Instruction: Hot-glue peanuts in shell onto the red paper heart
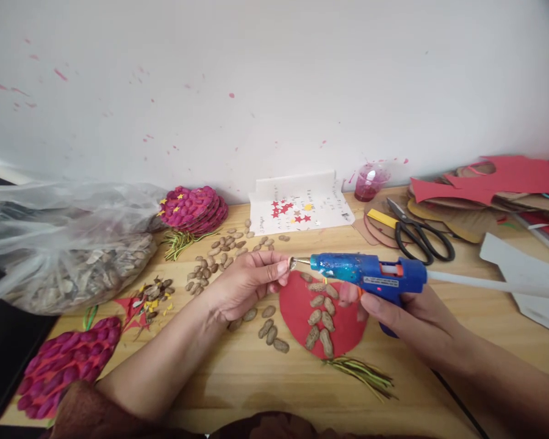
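Observation:
My right hand (393, 311) grips a blue hot glue gun (370, 275), its nozzle pointing left. My left hand (249, 283) pinches a small peanut shell (293, 264) right at the nozzle tip. Below both lies a red paper shape (297, 305) on the wooden table (256, 378), with several peanut shells (322, 317) stuck in rows on it and green strips (361, 373) at its lower end. Loose shells (269, 329) lie just left of the red shape.
A clear plastic bag of shells (73, 268) sits at the left. Pink-painted shell pieces lie at back (193, 208) and front left (64, 363). Black scissors (418, 235), a pink cup (369, 182), a sheet with stars (297, 207) and red cardboard cutouts (489, 180) are at the right.

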{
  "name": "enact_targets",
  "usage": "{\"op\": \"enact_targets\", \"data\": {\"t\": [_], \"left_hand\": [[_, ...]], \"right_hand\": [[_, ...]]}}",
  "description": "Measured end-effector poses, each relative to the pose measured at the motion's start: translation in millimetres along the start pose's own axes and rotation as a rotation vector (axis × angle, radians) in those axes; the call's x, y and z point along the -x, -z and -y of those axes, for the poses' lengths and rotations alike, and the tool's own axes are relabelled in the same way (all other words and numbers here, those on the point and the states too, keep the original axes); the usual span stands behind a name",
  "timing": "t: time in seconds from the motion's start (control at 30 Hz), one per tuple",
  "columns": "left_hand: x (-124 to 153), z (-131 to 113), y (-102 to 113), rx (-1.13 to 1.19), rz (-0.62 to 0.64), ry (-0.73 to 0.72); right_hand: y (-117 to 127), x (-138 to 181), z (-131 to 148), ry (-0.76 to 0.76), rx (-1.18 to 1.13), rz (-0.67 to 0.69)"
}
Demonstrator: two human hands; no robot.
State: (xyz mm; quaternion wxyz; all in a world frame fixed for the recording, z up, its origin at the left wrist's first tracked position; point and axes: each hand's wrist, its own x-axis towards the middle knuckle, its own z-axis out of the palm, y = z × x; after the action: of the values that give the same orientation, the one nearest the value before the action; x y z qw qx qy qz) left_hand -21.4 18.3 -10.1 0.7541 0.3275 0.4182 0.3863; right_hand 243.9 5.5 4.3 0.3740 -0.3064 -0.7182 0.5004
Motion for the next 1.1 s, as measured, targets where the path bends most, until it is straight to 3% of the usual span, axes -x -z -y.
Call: {"op": "enact_targets", "data": {"t": [1.1], "left_hand": [[-1.6, 4.0, 1.7, -0.007, 0.008, 0.022]], "right_hand": [[1.6, 4.3, -11.8, -0.028, 0.016, 0.027]]}}
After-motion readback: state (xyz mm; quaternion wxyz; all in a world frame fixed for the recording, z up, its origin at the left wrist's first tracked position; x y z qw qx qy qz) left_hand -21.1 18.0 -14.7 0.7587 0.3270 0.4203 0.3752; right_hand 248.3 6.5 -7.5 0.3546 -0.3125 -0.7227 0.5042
